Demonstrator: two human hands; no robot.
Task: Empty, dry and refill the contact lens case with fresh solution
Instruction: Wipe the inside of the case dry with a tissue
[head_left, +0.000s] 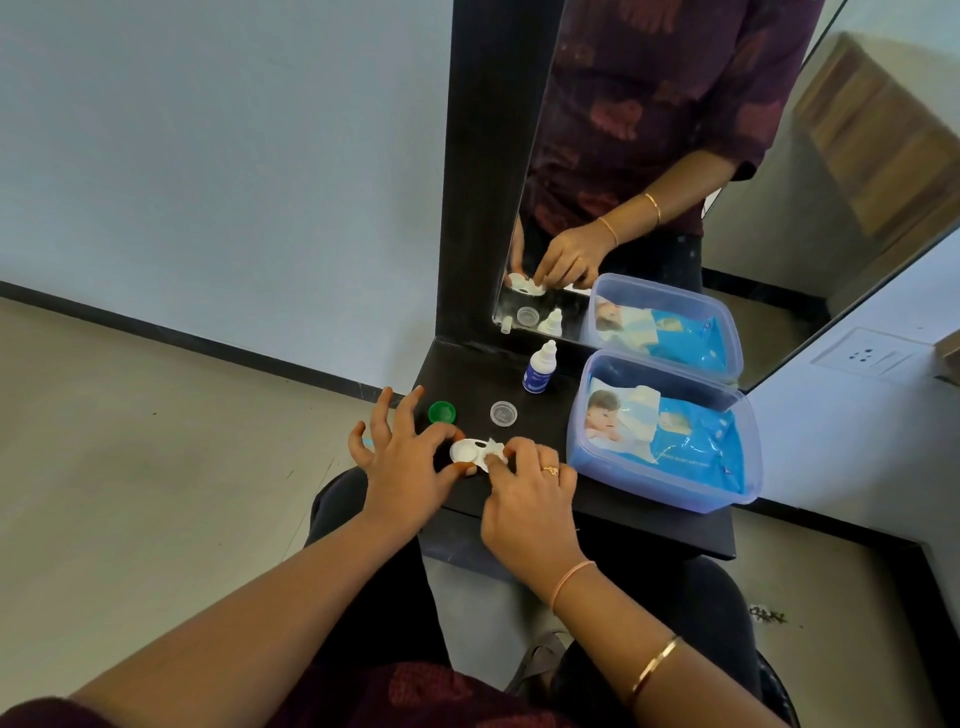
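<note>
The white contact lens case (466, 450) lies on the black shelf (649, 525) near its front left. My left hand (410, 462) pinches its left end between thumb and forefinger, with the other fingers spread. My right hand (530, 499) pinches a small white tissue (493, 456) and presses it onto the right well of the case. A green cap (442, 412) and a clear cap (503, 413) lie just behind the case. A small white solution bottle (539, 367) with a blue label stands upright farther back.
A clear plastic box (675, 499) holding a blue pack of wipes (691, 441) sits on the right side of the shelf. A dark-framed mirror (675, 156) rises behind the shelf. A wall socket (872, 356) is at the right.
</note>
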